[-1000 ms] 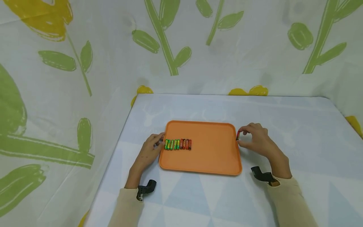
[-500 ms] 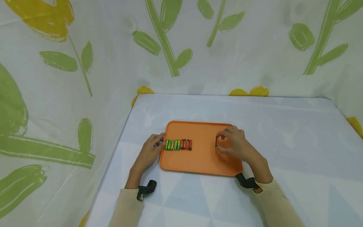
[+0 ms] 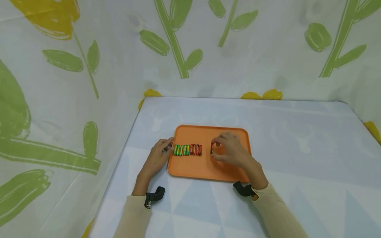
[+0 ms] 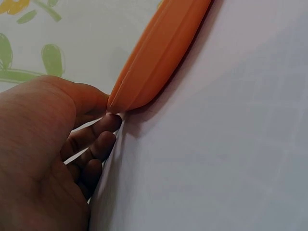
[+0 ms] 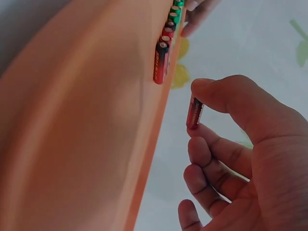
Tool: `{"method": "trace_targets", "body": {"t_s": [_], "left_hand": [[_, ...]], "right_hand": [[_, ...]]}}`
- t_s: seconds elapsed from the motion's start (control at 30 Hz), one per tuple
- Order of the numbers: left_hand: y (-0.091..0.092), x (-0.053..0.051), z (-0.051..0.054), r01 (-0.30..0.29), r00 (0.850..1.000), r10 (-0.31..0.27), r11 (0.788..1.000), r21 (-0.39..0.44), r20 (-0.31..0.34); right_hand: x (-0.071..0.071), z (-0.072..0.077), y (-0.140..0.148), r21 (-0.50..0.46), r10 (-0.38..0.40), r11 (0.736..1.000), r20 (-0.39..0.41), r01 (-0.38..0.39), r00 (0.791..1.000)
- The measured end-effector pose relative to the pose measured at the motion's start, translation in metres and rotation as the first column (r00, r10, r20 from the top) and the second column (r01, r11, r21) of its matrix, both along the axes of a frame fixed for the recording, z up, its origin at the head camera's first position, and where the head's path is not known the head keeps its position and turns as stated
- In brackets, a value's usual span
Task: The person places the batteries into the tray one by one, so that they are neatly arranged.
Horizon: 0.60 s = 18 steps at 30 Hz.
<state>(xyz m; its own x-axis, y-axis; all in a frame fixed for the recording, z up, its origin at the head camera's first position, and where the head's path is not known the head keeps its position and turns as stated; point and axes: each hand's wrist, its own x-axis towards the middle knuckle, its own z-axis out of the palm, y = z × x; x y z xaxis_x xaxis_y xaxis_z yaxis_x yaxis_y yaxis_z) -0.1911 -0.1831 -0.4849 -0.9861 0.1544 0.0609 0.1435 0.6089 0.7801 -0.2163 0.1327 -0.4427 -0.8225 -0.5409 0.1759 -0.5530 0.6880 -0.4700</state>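
Observation:
A red and black battery (image 3: 212,148) is pinched end to end between the thumb and index finger of my right hand (image 3: 233,150), above the tray. In the right wrist view this battery (image 5: 194,113) is apart from the row, and the other fingers are loosely bent. On the orange tray (image 3: 190,168), several green batteries (image 3: 181,150) lie side by side at the left, with several red batteries (image 3: 195,150) continuing the row. My left hand (image 3: 156,157) holds the tray's left edge; the left wrist view shows thumb and fingertip at the orange rim (image 4: 149,67).
The tray lies on a table (image 3: 297,142) covered with a pale cloth with blue triangles. A flower-printed curtain (image 3: 119,59) hangs behind and to the left. Black wrist mounts (image 3: 244,189) sit on both wrists.
My right hand has carried the red battery leftward from beyond the tray's right rim to over the tray, near the row. The left hand stays at the left edge.

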Motion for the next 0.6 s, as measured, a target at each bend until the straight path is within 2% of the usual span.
{"method": "trace_targets", "body": {"t_s": [0.2,0.47,0.6], "left_hand": [[0.002,-0.002,0.003,0.009,1.0,-0.009,1.0,0.025,0.004],[0.001,-0.004,-0.004,-0.001,1.0,0.001,1.0,-0.004,0.002],[-0.001,-0.004,-0.004,-0.009,1.0,0.009,1.0,-0.005,-0.003]], "right_hand": [[-0.002,-0.007,-0.009,0.032,-0.013,0.999,0.005,0.012,1.0],[-0.002,-0.013,-0.018,0.06,-0.015,0.998,0.011,0.015,1.0],[-0.003,-0.014,-0.021,0.059,-0.013,0.998,0.001,0.013,1.0]]}}
